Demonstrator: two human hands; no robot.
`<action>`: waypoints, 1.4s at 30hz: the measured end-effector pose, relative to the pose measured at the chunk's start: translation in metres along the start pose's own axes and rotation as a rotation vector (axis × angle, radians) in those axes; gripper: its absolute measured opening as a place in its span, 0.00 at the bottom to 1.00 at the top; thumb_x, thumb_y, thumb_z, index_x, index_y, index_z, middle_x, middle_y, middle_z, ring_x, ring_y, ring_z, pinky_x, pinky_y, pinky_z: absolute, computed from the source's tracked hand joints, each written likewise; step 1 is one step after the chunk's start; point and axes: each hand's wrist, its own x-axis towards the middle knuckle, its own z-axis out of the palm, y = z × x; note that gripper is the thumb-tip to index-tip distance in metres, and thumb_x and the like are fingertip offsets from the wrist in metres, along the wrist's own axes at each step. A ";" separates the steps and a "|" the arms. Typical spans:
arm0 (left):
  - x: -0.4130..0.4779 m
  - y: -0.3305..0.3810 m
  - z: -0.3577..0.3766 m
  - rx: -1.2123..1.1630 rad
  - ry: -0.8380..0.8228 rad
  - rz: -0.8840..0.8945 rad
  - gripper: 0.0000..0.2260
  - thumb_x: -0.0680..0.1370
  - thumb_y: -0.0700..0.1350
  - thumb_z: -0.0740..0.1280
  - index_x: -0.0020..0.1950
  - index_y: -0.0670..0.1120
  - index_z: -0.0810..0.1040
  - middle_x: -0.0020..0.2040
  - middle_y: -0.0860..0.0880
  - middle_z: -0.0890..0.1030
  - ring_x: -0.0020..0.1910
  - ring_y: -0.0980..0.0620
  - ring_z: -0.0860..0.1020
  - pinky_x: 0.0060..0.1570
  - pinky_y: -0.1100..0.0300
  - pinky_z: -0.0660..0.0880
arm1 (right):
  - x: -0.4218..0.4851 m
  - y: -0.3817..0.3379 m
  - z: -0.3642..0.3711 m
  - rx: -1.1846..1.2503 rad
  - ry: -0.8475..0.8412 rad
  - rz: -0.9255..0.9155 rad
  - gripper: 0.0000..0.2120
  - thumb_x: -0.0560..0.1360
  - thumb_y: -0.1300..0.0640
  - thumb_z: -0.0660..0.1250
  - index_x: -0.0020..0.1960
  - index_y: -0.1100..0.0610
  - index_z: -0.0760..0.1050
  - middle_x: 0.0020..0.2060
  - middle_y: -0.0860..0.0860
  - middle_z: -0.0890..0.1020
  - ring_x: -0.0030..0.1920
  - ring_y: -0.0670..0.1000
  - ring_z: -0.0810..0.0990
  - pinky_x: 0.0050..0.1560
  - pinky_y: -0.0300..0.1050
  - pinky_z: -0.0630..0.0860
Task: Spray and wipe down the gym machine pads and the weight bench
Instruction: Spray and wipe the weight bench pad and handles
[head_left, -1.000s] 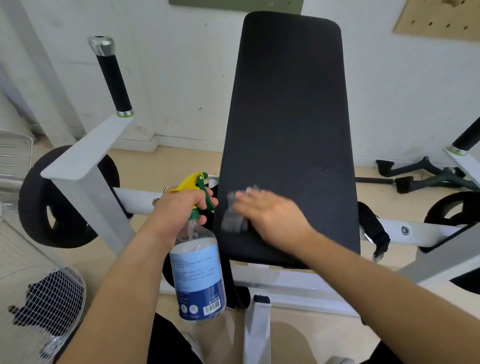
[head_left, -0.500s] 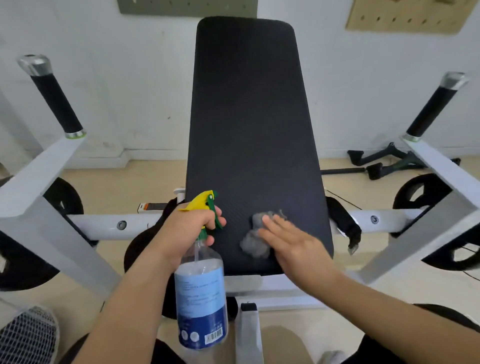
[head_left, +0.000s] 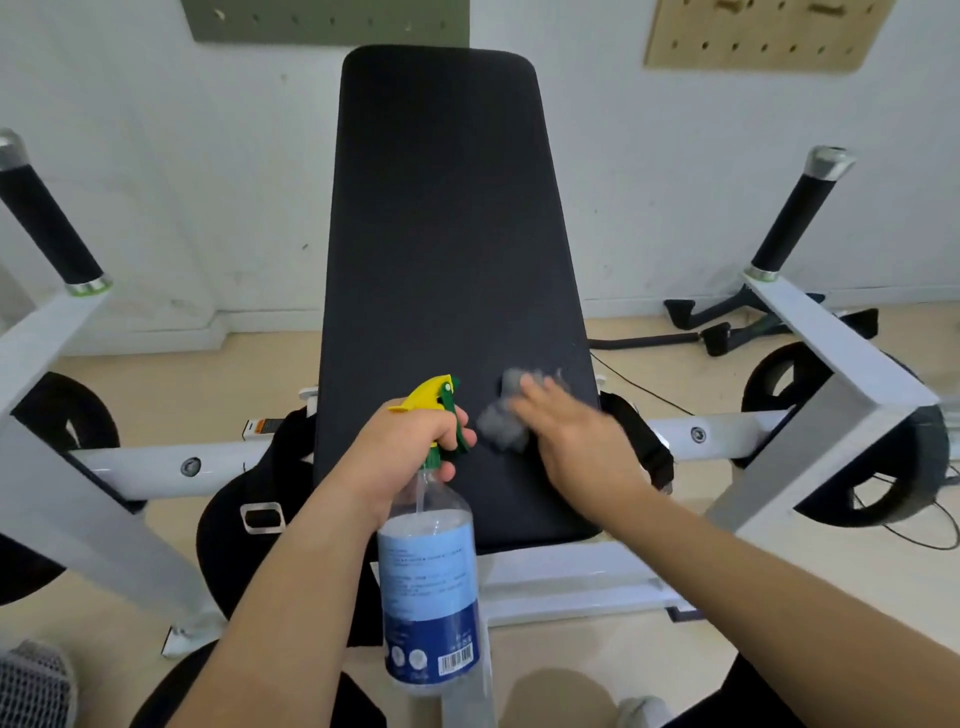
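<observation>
- The right hand (head_left: 576, 441) has swept the grey cloth (head_left: 501, 421) sideways. A second ago it was near the left edge of the black back pad (head_left: 441, 234), half a second ago about the middle, and now it is close to the right edge, low on the pad.
- That hand is motion-blurred, but its fingers look flat and extended, pressing the cloth onto the pad rather than bunching it.
- The left hand (head_left: 410, 447) has barely shifted. It grips the neck of the spray bottle (head_left: 428, 587), fingers curled by the green and yellow trigger, with the bottle hanging upright in front of the pad's lower edge.
- My read is that one pass across the bottom strip is nearly finished. The long upper stretch of the pad shows no cloth on it yet, and the bench remains to be done.
- The bottle carries a blue label (head_left: 426, 571) with lines of small print and a barcode near the bottom, all too fine to read. I can make out no brand on the white frame (head_left: 810, 332).
</observation>
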 end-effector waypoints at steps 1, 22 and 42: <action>0.000 0.000 0.003 0.011 -0.003 0.002 0.13 0.73 0.31 0.61 0.54 0.35 0.81 0.53 0.37 0.85 0.43 0.49 0.78 0.31 0.63 0.75 | -0.025 -0.002 -0.002 0.031 -0.022 -0.090 0.23 0.71 0.66 0.62 0.63 0.51 0.79 0.67 0.51 0.78 0.64 0.56 0.80 0.50 0.48 0.82; -0.015 0.009 0.023 0.049 0.053 0.040 0.11 0.72 0.31 0.62 0.49 0.36 0.81 0.48 0.37 0.86 0.41 0.49 0.77 0.31 0.62 0.74 | 0.104 0.049 -0.027 0.141 -0.001 0.185 0.20 0.81 0.60 0.60 0.71 0.50 0.73 0.74 0.52 0.71 0.72 0.57 0.71 0.70 0.50 0.69; -0.041 0.020 -0.012 -0.098 0.119 0.095 0.12 0.72 0.31 0.61 0.50 0.40 0.80 0.50 0.41 0.85 0.35 0.52 0.74 0.29 0.63 0.73 | 0.021 0.032 -0.014 0.000 0.095 0.210 0.17 0.78 0.62 0.64 0.65 0.53 0.79 0.68 0.53 0.77 0.63 0.59 0.80 0.52 0.55 0.81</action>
